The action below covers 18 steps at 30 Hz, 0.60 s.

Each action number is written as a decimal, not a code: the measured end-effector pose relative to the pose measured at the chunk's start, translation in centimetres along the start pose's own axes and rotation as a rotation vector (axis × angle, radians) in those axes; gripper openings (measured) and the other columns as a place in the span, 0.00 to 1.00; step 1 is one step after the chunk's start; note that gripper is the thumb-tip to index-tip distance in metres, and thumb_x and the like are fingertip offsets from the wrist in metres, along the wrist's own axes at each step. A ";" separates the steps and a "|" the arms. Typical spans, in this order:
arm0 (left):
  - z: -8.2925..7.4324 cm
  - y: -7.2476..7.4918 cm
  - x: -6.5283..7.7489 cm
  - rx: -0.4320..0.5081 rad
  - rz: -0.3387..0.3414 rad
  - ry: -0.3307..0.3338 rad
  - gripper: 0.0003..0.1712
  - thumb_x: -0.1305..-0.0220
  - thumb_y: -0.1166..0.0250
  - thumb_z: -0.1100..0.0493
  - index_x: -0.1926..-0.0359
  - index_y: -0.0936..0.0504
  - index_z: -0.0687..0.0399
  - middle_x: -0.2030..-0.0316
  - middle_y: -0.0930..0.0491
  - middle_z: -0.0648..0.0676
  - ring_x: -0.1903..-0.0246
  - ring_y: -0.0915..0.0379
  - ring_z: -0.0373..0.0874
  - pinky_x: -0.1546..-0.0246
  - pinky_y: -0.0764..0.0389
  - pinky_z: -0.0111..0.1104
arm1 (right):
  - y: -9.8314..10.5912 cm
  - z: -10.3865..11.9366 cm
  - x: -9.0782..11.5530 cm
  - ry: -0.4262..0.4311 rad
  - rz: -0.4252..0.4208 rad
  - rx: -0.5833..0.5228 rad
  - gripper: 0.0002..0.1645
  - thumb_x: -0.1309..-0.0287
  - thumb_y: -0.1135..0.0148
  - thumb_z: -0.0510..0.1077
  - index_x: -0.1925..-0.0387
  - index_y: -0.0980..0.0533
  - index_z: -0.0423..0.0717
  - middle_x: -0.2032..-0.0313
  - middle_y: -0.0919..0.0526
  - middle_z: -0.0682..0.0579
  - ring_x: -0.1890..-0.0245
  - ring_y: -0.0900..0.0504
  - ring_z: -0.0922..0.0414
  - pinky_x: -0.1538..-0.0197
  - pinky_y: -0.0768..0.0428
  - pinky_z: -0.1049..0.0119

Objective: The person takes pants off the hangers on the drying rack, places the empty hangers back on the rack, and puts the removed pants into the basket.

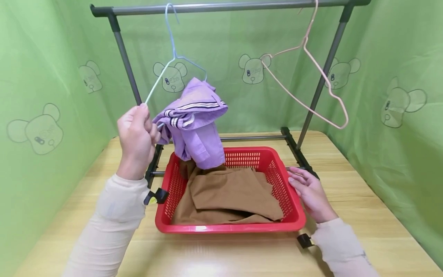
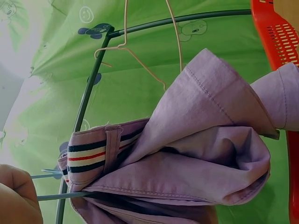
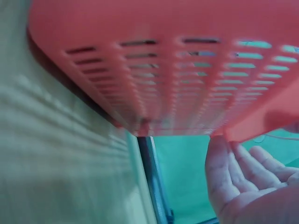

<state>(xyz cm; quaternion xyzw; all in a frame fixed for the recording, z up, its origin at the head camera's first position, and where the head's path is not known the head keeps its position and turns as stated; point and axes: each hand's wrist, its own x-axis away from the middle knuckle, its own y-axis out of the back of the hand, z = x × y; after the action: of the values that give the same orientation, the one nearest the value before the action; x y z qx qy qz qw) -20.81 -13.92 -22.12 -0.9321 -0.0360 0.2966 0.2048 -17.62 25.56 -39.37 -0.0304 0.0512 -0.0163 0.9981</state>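
Six bear faces are printed on the green curtain [image 1: 235, 109] at the left, right and far sides; some carry fine lettering by a dark mark, too small to read. A yellow patch, likewise unreadable, sits by the black clip [image 1: 160, 195] at the left cuff.

The left grip [image 1: 136, 140] is raised at the left, its fingers curled tightly round the blue hanger [image 1: 160, 81] at its left lower corner, knuckles up, with the forearm rising from the near left. The hanger's hook is up at the rack's rail [image 1: 235, 6]. The purple garment [image 1: 202, 132] hangs on the hanger just right of those fingers, over the far left part of the red basket [image 1: 230, 228]; its waistband bears dark, white and red stripes.

The right grip [image 1: 310, 194] is lower, at the right side of the basket, its fingers fairly straight and slightly apart, tips touching the rim, with the forearm coming from the near right. Brown cloth [image 1: 235, 192] lies inside the basket, which is on the wooden desk [image 1: 373, 207]. A pink hanger [image 1: 306, 38] hangs at the far right.
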 end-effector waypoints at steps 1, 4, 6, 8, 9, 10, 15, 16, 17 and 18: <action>0.0 0.0 0.0 0.000 0.002 0.000 0.22 0.26 0.54 0.64 0.82 0.37 0.51 0.90 0.46 0.45 0.92 0.53 0.35 0.92 0.52 0.27 | 0.2 0.2 0.0 0.004 -0.002 0.005 0.30 0.32 0.44 0.41 0.35 0.41 0.31 0.53 0.20 0.60 0.55 0.18 0.65 0.54 0.19 0.70; 0.1 0.1 0.1 -0.005 0.006 -0.004 0.22 0.26 0.54 0.63 0.82 0.36 0.51 0.91 0.45 0.45 0.92 0.53 0.36 0.92 0.53 0.28 | 0.8 0.8 -0.1 0.030 0.006 -0.007 0.23 0.32 0.44 0.39 0.40 0.37 0.36 0.53 0.20 0.59 0.56 0.18 0.64 0.54 0.19 0.71; 0.1 0.0 0.2 -0.009 0.006 -0.005 0.22 0.26 0.54 0.63 0.81 0.36 0.51 0.91 0.45 0.45 0.92 0.53 0.35 0.92 0.53 0.28 | 1.2 1.2 -0.2 0.050 0.016 -0.024 0.19 0.33 0.43 0.38 0.43 0.34 0.41 0.54 0.19 0.59 0.56 0.18 0.63 0.54 0.19 0.70; 0.1 0.0 0.2 -0.009 0.005 -0.006 0.22 0.26 0.54 0.64 0.81 0.36 0.51 0.91 0.46 0.44 0.92 0.53 0.35 0.93 0.53 0.28 | 1.5 1.7 -0.3 0.069 0.024 -0.047 0.16 0.33 0.42 0.38 0.46 0.33 0.45 0.55 0.18 0.60 0.57 0.17 0.62 0.54 0.19 0.69; 0.1 0.0 0.2 -0.009 0.004 -0.006 0.21 0.26 0.54 0.64 0.81 0.36 0.51 0.91 0.46 0.44 0.92 0.53 0.35 0.93 0.53 0.28 | 1.7 2.0 -0.3 0.079 0.029 -0.052 0.16 0.33 0.42 0.38 0.47 0.33 0.46 0.55 0.18 0.59 0.57 0.17 0.62 0.54 0.19 0.69; 0.1 0.0 0.2 -0.011 0.003 -0.007 0.22 0.26 0.54 0.64 0.81 0.36 0.51 0.91 0.46 0.44 0.92 0.53 0.35 0.93 0.53 0.28 | 1.8 2.3 -0.3 0.089 0.033 -0.056 0.15 0.34 0.42 0.37 0.47 0.33 0.46 0.55 0.18 0.59 0.57 0.17 0.62 0.54 0.19 0.69; 0.2 0.0 0.3 -0.019 0.003 -0.012 0.22 0.26 0.54 0.64 0.81 0.35 0.51 0.91 0.45 0.45 0.93 0.53 0.36 0.93 0.52 0.27 | 2.2 3.9 -0.6 0.127 0.050 -0.065 0.15 0.33 0.44 0.36 0.47 0.33 0.46 0.55 0.18 0.59 0.57 0.16 0.62 0.55 0.19 0.70; 0.2 0.0 0.3 -0.020 0.004 -0.014 0.22 0.26 0.54 0.64 0.81 0.35 0.51 0.91 0.45 0.45 0.93 0.52 0.36 0.93 0.52 0.27 | 2.2 4.2 -0.7 0.135 0.054 -0.070 0.15 0.33 0.44 0.35 0.47 0.33 0.46 0.55 0.18 0.58 0.57 0.16 0.62 0.55 0.19 0.70; 0.2 0.0 0.3 -0.020 0.005 -0.015 0.22 0.26 0.54 0.64 0.81 0.35 0.51 0.91 0.45 0.45 0.93 0.52 0.36 0.93 0.52 0.27 | 2.3 4.5 -0.8 0.142 0.057 -0.074 0.15 0.33 0.44 0.35 0.48 0.33 0.46 0.55 0.18 0.58 0.57 0.16 0.62 0.55 0.19 0.71; 0.3 0.0 0.3 -0.020 0.006 -0.015 0.22 0.26 0.54 0.64 0.81 0.35 0.51 0.91 0.45 0.45 0.93 0.52 0.36 0.93 0.52 0.27 | 2.3 4.7 -0.9 0.150 0.061 -0.079 0.15 0.33 0.45 0.35 0.48 0.33 0.45 0.55 0.18 0.58 0.58 0.16 0.62 0.55 0.19 0.70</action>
<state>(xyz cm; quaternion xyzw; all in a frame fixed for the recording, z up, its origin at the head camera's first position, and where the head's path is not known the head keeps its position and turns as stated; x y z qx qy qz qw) -20.72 -13.80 -22.48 -0.9319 -0.0375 0.3041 0.1943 -17.95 28.14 -34.71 -0.0668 0.1272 0.0138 0.9895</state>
